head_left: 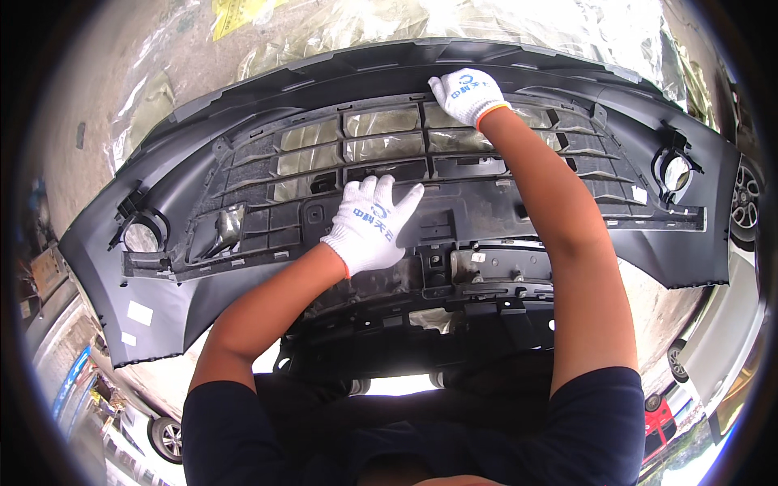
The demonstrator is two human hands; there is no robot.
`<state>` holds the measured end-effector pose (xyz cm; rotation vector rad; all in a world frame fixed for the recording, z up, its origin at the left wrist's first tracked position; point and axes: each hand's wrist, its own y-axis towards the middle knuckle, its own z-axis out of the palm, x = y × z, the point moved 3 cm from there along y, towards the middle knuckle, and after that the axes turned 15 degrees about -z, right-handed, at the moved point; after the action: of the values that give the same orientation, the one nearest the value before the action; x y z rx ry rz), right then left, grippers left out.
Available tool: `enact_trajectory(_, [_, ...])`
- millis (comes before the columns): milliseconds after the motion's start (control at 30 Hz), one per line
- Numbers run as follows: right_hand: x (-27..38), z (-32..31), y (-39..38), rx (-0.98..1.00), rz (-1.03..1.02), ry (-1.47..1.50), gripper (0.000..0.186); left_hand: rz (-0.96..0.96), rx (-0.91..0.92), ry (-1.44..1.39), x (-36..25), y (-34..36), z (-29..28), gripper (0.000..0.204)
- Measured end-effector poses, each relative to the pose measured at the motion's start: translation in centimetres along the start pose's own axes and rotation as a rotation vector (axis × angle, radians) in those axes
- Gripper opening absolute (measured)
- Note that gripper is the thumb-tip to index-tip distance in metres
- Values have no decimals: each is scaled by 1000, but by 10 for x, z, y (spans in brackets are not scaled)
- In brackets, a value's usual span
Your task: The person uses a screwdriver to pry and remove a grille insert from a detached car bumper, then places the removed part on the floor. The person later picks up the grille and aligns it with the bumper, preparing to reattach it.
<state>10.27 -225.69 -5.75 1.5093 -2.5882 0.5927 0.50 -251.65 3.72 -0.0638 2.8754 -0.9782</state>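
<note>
A large dark grey car bumper cover (559, 79) lies across the view with its inner side up, and a black grille (385, 138) of slats and openings sits in its middle. My left hand (373, 223), in a white knit glove, rests with spread fingers on the grille's lower central panel. My right hand (470, 95), gloved alike, is closed at the grille's upper edge, near the bumper's far side. Its palm faces away, so whatever it may hold is hidden. Round lamp openings with black brackets (142, 231) (674, 168) flank the grille.
Nearer to me stands a further black part (421, 324) with brackets and slots. Clear plastic film (356, 36) and a yellow bag (243, 14) lie on the floor beyond the bumper. A light-coloured car (729, 300) is at the right, and a car wheel (168, 439) shows at lower left.
</note>
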Motion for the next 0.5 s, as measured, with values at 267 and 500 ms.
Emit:
enact_trajectory(267, [3,-6,-4,12,25,3,64,0,-33,-39,0,-1,-5,95])
enact_trajectory(500, [5,-8,-6,6,40,2,62,11,-64,-48,0,-2,-6,95])
